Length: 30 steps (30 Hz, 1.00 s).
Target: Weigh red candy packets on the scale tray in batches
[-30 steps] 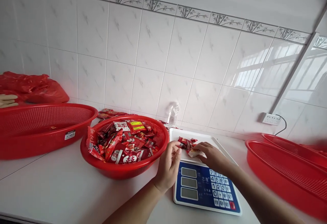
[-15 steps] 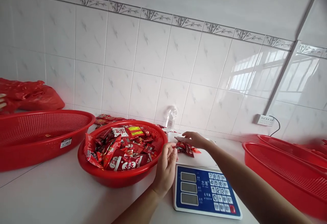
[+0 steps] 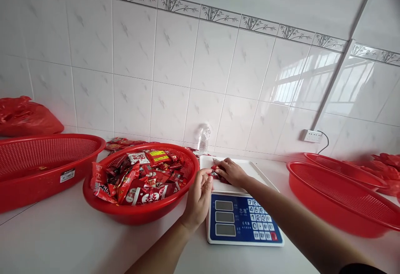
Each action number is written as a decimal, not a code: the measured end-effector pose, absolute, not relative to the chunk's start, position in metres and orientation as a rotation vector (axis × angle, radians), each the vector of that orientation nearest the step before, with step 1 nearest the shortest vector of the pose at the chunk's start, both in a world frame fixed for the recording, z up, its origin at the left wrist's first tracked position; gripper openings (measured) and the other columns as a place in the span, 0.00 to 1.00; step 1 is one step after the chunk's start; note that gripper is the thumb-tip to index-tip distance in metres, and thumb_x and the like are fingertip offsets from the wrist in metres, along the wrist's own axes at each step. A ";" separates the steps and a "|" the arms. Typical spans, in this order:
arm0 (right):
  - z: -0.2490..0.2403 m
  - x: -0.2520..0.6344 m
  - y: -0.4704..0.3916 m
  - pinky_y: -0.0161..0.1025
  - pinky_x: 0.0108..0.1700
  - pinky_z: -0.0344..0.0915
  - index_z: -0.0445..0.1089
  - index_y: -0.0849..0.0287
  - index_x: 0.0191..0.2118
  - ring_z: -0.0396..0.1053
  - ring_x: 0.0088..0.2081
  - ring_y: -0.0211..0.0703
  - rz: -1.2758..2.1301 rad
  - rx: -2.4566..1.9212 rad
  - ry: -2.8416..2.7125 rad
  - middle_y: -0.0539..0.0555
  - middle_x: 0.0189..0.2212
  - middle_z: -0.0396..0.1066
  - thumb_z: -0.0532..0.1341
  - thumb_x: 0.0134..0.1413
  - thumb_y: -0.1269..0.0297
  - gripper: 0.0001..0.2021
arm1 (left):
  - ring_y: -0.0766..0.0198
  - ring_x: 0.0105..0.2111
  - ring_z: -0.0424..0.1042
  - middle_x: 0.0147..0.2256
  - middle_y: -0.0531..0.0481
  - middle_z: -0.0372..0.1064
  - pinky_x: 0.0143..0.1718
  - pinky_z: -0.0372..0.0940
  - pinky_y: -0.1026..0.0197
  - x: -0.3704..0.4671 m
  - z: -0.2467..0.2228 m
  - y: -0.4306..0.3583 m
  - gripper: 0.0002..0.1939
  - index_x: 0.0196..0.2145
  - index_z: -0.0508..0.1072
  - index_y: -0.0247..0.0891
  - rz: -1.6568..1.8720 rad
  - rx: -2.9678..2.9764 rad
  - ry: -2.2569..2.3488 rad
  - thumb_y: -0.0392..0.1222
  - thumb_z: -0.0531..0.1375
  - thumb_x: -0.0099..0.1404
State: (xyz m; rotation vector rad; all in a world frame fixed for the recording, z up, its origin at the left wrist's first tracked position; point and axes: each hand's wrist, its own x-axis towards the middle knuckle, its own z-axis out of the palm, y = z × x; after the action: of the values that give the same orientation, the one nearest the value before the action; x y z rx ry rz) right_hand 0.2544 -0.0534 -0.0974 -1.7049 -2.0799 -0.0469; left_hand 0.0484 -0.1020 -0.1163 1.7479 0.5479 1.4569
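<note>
From the head view, seemingly arranging small, shiny red plastic-wrapped packets [image 3: 220,178] on the flat white tray [image 3: 253,174] of a blue-and-white digital scale [image 3: 233,219]; covering them with the right hand [image 3: 231,172], not showing whether gripping; cupping the left hand [image 3: 197,197] beside them, thumb and forefinger apart. Probably calling next for gentle gathering.

From my end, I take this for a small packing or weighing room, perhaps part of a shop; I can't tell which. A weighing scale [image 3: 236,219] with keypad and displays sits lower right of centre on a white counter [image 3: 62,236]. Left of it I see a red basket [image 3: 140,213] heaped with small wrapped packets [image 3: 153,178], more baskets [image 3: 331,207] at both sides, and a tiled wall [image 3: 171,65] behind.
</note>
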 end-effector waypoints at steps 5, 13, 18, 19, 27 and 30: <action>-0.092 0.258 -0.050 0.36 0.38 0.60 0.71 0.52 0.41 0.70 0.36 0.42 -0.123 -1.707 -1.974 0.52 0.37 0.71 0.49 0.64 0.49 0.17 | 0.65 0.28 0.66 0.28 0.53 0.63 0.33 0.64 0.61 0.049 -0.116 -0.103 0.16 0.47 0.64 0.41 1.442 1.762 0.568 0.53 0.49 0.69; -0.071 0.302 -0.049 0.35 0.32 0.61 0.69 0.60 0.37 0.68 0.28 0.36 -0.185 -1.782 -1.593 0.49 0.28 0.71 0.45 0.67 0.50 0.22 | 0.65 0.27 0.64 0.26 0.55 0.62 0.33 0.63 0.61 0.048 -0.117 -0.099 0.15 0.46 0.64 0.40 1.464 1.797 0.587 0.52 0.49 0.70; -0.053 0.388 -0.077 0.38 0.35 0.66 0.69 0.62 0.39 0.69 0.29 0.36 -0.260 -1.952 -1.252 0.50 0.29 0.70 0.47 0.66 0.49 0.22 | 0.66 0.27 0.64 0.26 0.55 0.62 0.33 0.63 0.61 0.049 -0.118 -0.096 0.14 0.46 0.63 0.41 1.452 1.828 0.586 0.51 0.48 0.71; -0.052 0.408 -0.087 0.39 0.36 0.66 0.69 0.62 0.39 0.69 0.30 0.37 -0.277 -2.004 -1.175 0.50 0.30 0.71 0.48 0.66 0.49 0.21 | 0.66 0.27 0.65 0.27 0.54 0.63 0.33 0.63 0.61 0.049 -0.118 -0.096 0.14 0.46 0.63 0.41 1.453 1.835 0.591 0.51 0.48 0.70; -0.075 0.523 -0.193 0.44 0.41 0.68 0.68 0.61 0.46 0.70 0.38 0.40 -0.269 -2.406 -0.735 0.54 0.40 0.71 0.54 0.64 0.52 0.17 | 0.64 0.30 0.67 0.30 0.53 0.65 0.34 0.64 0.60 0.049 -0.117 -0.089 0.15 0.48 0.63 0.41 1.449 1.905 0.628 0.51 0.49 0.70; -0.085 0.535 -0.214 0.45 0.43 0.68 0.68 0.61 0.47 0.70 0.39 0.41 -0.205 -2.491 -0.682 0.54 0.41 0.71 0.55 0.63 0.52 0.17 | 0.64 0.30 0.67 0.29 0.54 0.65 0.34 0.64 0.61 0.049 -0.117 -0.087 0.14 0.48 0.62 0.42 1.446 1.913 0.626 0.51 0.49 0.70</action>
State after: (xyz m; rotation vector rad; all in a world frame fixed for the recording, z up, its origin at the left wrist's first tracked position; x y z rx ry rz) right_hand 0.5351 -0.2139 -0.0855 -2.4905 -0.6818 -0.2053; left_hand 0.0486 -0.0873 -0.1169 1.9134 0.6264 1.4459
